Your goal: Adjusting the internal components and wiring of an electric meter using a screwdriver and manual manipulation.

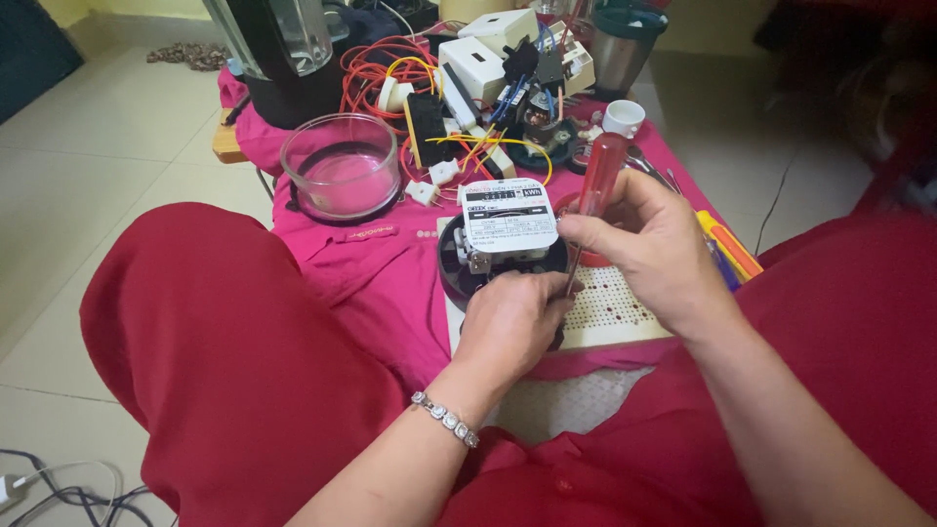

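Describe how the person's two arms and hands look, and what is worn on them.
Both forearms are bare, with no sleeves reaching the wrists and no gloves. The left hand has a bracelet of small square silver-coloured links around the wrist. The right hand shows no ring, watch or bracelet. The fingers are bare. Red clothing covers the legs below the arms.

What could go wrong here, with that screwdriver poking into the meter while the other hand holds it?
The screwdriver tip sits right beside the left hand steadying the electricity meter; a slip could jab the fingers. The right hand grips the handle low and at a tilt, so the tip might skid off. The glass bowl and the loose wires crowd the pink cloth close by; a jolt could knock or snag them.
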